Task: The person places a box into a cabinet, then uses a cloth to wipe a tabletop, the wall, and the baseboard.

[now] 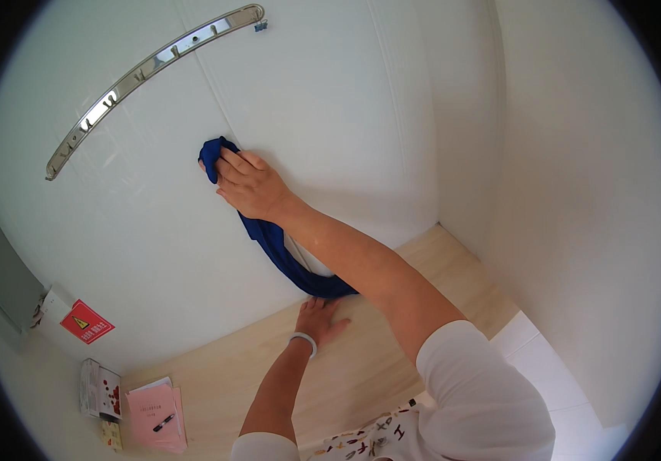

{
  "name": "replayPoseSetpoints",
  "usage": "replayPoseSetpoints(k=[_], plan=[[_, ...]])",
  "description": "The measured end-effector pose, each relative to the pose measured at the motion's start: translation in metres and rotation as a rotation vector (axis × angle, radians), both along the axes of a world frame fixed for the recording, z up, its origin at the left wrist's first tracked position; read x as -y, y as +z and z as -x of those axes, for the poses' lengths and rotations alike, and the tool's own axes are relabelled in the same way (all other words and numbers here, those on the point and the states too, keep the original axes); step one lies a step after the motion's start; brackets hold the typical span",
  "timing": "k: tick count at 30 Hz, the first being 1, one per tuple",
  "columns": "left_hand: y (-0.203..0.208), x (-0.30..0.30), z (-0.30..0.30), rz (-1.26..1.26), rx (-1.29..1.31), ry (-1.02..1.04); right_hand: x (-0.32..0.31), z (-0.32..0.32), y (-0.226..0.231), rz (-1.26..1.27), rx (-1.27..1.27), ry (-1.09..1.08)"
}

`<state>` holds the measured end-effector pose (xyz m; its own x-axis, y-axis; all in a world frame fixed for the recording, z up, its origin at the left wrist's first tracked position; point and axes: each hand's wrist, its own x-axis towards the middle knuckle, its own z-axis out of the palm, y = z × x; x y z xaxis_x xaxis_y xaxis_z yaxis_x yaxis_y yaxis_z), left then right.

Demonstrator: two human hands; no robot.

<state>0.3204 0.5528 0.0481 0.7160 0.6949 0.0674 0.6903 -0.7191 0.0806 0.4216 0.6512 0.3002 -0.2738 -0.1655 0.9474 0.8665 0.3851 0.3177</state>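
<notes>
My right hand (252, 184) presses a dark blue cloth (276, 250) to the white wall, its fingers bent over the bunched top end. From there the cloth hangs down the wall in a long strip, passing behind my right forearm. Its lower end reaches the wooden desktop (230, 369). My left hand (319, 319), with a pale band on the wrist, lies flat on the desktop close to the wall, fingers apart. The fingertips are just by the cloth's lower part; whether they touch it I cannot tell.
A shiny metal hook rail (138, 75) is fixed high on the wall, a small blue clip (260, 26) at its right end. Lower left are a red warning sign (87, 322), boxes (101, 389), and pink papers (154, 407) under a black pen (164, 422). Another wall (576, 192) stands right.
</notes>
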Motion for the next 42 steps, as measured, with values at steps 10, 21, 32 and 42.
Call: replayPoseSetpoints(k=[10,21,32,42], plan=[[0.006,-0.008,0.001,0.006,0.064,-0.011,-0.010,-0.125,-0.018,0.152,-0.612,-0.125],[0.000,-0.002,0.009,0.019,0.067,-0.030,0.002,-0.211,-0.184,0.516,-1.265,-0.371],[-0.002,-0.008,0.010,-0.057,0.098,-0.045,0.054,-0.228,-0.274,1.225,-0.909,-0.781],[-0.006,-0.007,0.002,-0.022,0.065,-0.008,0.115,-0.256,-0.270,1.488,-0.468,-1.103]])
